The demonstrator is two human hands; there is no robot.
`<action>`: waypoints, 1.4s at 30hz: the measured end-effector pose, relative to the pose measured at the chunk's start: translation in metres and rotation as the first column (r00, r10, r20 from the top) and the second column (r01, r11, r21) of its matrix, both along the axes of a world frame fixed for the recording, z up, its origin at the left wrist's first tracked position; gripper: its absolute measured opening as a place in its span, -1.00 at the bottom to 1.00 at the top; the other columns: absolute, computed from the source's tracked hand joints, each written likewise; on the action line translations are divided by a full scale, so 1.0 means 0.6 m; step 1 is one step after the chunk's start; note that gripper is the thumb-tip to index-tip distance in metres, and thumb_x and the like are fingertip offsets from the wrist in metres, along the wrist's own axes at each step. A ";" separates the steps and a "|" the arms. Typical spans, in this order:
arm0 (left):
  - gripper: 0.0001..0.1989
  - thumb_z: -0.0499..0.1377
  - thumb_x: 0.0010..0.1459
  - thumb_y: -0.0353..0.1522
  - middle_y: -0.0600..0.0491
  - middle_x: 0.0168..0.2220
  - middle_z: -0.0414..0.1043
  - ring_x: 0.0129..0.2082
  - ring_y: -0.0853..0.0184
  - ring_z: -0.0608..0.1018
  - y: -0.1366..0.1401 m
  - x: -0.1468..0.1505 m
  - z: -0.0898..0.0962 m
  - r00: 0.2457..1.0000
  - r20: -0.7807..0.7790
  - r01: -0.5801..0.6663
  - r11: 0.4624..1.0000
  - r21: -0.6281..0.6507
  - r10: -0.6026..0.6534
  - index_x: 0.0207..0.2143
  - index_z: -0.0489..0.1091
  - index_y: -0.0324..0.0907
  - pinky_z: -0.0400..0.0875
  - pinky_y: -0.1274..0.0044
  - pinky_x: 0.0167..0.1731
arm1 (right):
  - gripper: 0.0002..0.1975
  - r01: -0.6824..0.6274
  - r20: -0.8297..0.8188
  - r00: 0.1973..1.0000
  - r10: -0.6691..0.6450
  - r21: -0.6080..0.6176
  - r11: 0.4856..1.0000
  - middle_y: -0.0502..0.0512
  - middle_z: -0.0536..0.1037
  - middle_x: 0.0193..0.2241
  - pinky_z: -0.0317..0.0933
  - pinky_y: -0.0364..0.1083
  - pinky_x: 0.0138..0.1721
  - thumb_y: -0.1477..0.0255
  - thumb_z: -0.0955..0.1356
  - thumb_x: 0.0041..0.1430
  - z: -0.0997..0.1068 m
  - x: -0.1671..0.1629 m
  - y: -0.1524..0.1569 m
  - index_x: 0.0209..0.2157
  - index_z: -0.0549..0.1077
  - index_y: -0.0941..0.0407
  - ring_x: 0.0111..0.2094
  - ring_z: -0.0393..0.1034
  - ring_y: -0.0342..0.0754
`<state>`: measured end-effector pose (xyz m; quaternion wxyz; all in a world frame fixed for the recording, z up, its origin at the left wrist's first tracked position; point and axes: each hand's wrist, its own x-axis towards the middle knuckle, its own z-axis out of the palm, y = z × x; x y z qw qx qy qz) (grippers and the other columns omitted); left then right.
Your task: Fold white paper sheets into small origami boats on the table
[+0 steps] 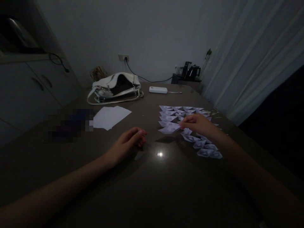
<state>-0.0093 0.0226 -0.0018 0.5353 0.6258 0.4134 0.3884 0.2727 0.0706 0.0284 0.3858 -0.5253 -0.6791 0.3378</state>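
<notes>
Your right hand (196, 123) pinches a folded paper boat (169, 129) between thumb and fingers just above the brown tabletop (152, 186), at the near-left side of the paper boat rows (168, 113), while your left hand (128, 141) is relaxed, its fingers loosely curled, unclenched.

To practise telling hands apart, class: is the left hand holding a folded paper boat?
No, the right hand grips the paper boat by one end, while the left hand is apart from it.
</notes>
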 end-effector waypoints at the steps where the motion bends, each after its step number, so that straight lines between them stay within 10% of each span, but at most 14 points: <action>1: -0.62 0.06 0.19 -0.11 0.03 -0.40 0.36 -0.42 0.39 0.41 0.000 0.000 0.001 1.000 -0.004 0.000 1.000 0.002 0.000 -0.22 0.33 -0.28 0.31 0.55 -0.38 | -0.85 -0.007 0.022 1.000 0.007 -0.038 0.999 0.05 0.52 -0.67 0.04 -0.16 -0.64 0.46 0.44 -0.10 -0.001 0.002 0.001 -0.67 0.49 0.12 -0.69 0.26 -0.18; 23: -0.61 0.08 0.16 -0.09 0.04 -0.41 0.37 -0.42 0.39 0.41 0.002 0.002 -0.001 0.999 -0.045 -0.010 1.000 0.029 0.011 -0.24 0.35 -0.27 0.31 0.54 -0.37 | -0.92 0.007 0.288 0.958 0.009 -0.053 0.999 0.07 0.56 -0.50 0.27 -0.07 -0.36 0.41 0.41 -0.03 -0.028 0.020 0.018 -0.51 0.53 0.13 -0.43 0.43 -0.04; 42: -0.61 0.08 0.16 -0.08 0.03 -0.41 0.38 -0.42 0.38 0.41 0.002 0.001 0.001 0.998 -0.065 0.005 0.999 0.031 -0.003 -0.24 0.34 -0.26 0.32 0.53 -0.36 | -0.87 -0.057 0.565 0.824 0.035 0.022 0.998 0.03 0.51 -0.57 0.05 -0.14 -0.52 0.37 0.40 0.00 -0.003 0.001 -0.009 -0.46 0.59 0.13 -0.56 0.26 -0.15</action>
